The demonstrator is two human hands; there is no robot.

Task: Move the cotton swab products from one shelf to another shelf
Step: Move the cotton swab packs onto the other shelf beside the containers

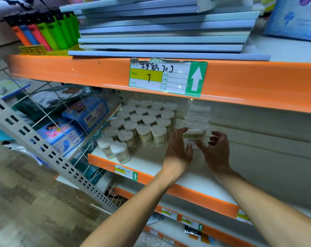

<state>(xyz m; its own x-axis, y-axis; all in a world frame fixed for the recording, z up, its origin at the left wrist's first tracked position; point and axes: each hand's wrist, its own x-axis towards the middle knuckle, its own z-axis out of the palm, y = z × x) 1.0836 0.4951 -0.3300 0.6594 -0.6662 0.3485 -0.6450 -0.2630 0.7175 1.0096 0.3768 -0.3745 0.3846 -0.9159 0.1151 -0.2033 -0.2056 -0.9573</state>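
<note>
A stack of clear rectangular cotton swab boxes (pixel 196 122) stands on the white middle shelf (pixel 151 163), blurred and reaching up to the orange shelf edge above. My left hand (pixel 178 147) lies with straight fingers against the left side of the lowest box, thumb at its front. My right hand (pixel 218 150) is on the other side, its thumb touching the box's label and its fingers loosely curled just beside the box. Left of the stack, several heart-shaped cotton swab jars (pixel 142 125) stand in rows.
The orange shelf edge (pixel 79 72) with a price tag (pixel 167 77) hangs right above the stack. Flat blue boxes (pixel 162 32) and lighters (pixel 44 29) fill the upper shelf. A wire divider (pixel 76 118) with blue packs borders the jars at left. More shelves lie below.
</note>
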